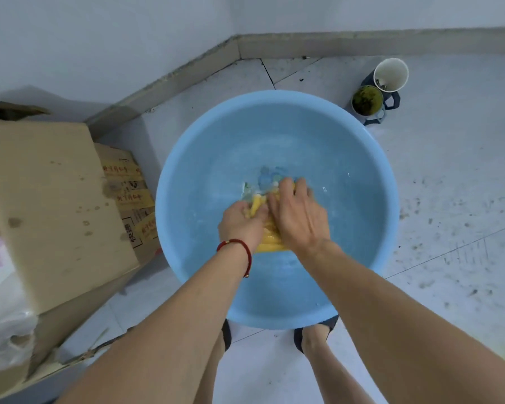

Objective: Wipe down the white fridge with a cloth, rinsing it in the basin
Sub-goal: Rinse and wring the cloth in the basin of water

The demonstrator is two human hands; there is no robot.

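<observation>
A round light-blue basin [362, 158] with water in it stands on the floor in front of my feet. A yellow cloth [270, 243] with a pale patterned part lies in the water at the basin's middle. My left hand [241, 221], with a red cord at the wrist, grips one bunched end of the cloth. My right hand [299, 212] lies over the cloth, fingers curled down on it. Most of the cloth is hidden under both hands. No fridge shows in this view.
Stacked cardboard boxes [50, 199] stand close to the basin's left side, with a white plastic bag [3, 325] below them. Two cups [375, 91] sit on the speckled tile floor at the back right. Walls meet in a corner behind the basin.
</observation>
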